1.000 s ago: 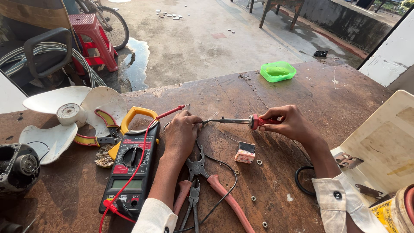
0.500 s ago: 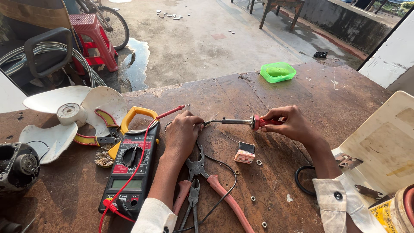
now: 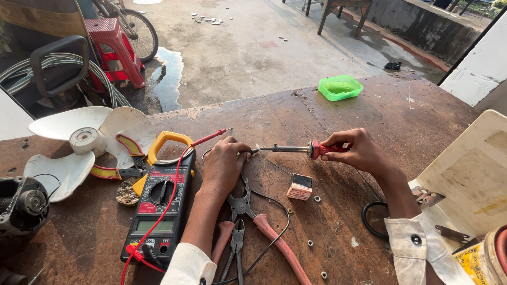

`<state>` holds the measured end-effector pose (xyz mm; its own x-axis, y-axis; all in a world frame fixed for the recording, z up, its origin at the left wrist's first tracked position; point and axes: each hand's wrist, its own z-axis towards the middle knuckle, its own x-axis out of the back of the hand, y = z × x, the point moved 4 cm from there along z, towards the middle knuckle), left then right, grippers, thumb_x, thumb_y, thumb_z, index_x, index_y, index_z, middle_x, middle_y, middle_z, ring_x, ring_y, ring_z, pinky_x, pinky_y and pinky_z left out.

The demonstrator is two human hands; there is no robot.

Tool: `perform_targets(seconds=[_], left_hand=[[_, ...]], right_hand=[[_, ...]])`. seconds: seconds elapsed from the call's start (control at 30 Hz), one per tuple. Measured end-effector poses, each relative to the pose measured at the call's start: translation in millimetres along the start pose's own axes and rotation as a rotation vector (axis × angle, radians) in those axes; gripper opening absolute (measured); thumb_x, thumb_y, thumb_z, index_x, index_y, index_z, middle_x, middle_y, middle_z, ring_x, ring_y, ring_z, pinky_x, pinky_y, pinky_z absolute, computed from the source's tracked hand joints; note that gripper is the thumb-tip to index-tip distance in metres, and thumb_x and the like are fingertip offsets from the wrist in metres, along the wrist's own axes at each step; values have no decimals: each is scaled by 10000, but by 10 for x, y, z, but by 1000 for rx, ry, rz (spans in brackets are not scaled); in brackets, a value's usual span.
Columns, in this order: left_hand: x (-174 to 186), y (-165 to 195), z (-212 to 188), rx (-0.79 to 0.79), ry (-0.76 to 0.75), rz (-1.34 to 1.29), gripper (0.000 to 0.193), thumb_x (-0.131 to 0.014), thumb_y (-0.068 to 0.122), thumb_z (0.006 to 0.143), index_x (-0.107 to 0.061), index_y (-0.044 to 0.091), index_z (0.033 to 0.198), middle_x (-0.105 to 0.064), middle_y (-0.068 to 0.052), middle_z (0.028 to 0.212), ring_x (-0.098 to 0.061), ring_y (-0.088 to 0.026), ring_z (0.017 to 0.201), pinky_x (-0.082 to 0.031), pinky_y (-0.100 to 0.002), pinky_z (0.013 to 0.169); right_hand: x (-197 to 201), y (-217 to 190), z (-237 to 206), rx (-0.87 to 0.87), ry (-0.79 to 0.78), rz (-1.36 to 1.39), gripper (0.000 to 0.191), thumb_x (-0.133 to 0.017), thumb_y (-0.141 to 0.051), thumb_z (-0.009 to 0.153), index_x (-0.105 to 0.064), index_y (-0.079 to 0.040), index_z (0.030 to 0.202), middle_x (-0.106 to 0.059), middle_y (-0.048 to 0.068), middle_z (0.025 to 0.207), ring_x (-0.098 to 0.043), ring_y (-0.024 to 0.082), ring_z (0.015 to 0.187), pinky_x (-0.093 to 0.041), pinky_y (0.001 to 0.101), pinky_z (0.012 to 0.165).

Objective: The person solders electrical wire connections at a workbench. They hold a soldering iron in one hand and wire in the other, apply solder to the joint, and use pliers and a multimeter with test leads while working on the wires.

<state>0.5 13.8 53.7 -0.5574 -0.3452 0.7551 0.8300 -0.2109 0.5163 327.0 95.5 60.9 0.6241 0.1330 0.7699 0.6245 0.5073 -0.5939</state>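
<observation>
The work in hand looked like soldering. The right hand [image 3: 359,153] was closed around the red handle of a soldering iron [image 3: 296,150], held level above the desk [image 3: 369,111] with its tip pointing left. The left hand [image 3: 224,161] was curled with its fingertips pinched on something small at the iron's tip, probably a wire end, though the piece was too small to make out. A wisp of pale smoke or glare showed at the point where tip and fingers met, so the joint seemed to be under heat at that moment.

Just near of the iron lay a small box [image 3: 300,187] that may have held solder or flux. To the left of the left hand lay a clamp meter [image 3: 158,203] with a yellow jaw and a red test lead [image 3: 174,190] trailing over it. Near of the left hand lay pliers [image 3: 253,227] with pink grips, crossed by a thin black wire [image 3: 280,216]. A white fan blade [image 3: 79,148] lay far left, and a green dish [image 3: 340,87] stood well apart at the far edge.

Judging from this, the next move would call for a steady tip on the joint and fingers kept clear of the hot metal.
</observation>
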Motion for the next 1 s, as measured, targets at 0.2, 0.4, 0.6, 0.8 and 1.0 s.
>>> perform_targets(seconds=[0.2,0.4,0.6,0.8,1.0], left_hand=[[-2,3,-3,-7,-2,-11,154,-756,198,868,-822,164,1003,-715,-40,997,-699,-232,996,-550,-408,896],[-8,1,-2,-7,-13,-28,154,-759,187,864,-823,164,1002,-719,-44,1008,-703,-235,993,-551,-410,896],[6,21,-6,-38,-3,-10,154,-759,185,864,-825,158,1000,-724,-44,1015,-693,-235,1027,-545,-412,908],[-11,4,1,-5,-28,-23,157,-749,183,877,-821,168,1015,-722,-35,1030,-693,-216,1030,-545,-396,929],[-7,13,-2,-25,-34,-15,164,-755,190,864,-820,163,1012,-714,-43,1024,-684,-230,1043,-539,-408,922]], right_hand=[[15,16,-2,21,-5,1,255,-880,-201,744,-830,-116,979,-814,22,799,-723,111,694,-582,310,642],[29,9,-13,16,-6,2,262,-882,-199,744,-827,-109,984,-814,26,811,-720,109,711,-582,307,654],[48,-33,-35,-16,-6,22,247,-871,-188,752,-832,-108,983,-819,24,817,-724,105,726,-583,309,659],[53,-51,-31,-6,-6,-14,245,-875,-195,747,-825,-114,973,-808,17,798,-729,102,709,-588,301,658],[60,-46,-39,-19,-15,6,243,-873,-197,747,-833,-114,972,-809,18,784,-718,110,704,-574,312,644]])
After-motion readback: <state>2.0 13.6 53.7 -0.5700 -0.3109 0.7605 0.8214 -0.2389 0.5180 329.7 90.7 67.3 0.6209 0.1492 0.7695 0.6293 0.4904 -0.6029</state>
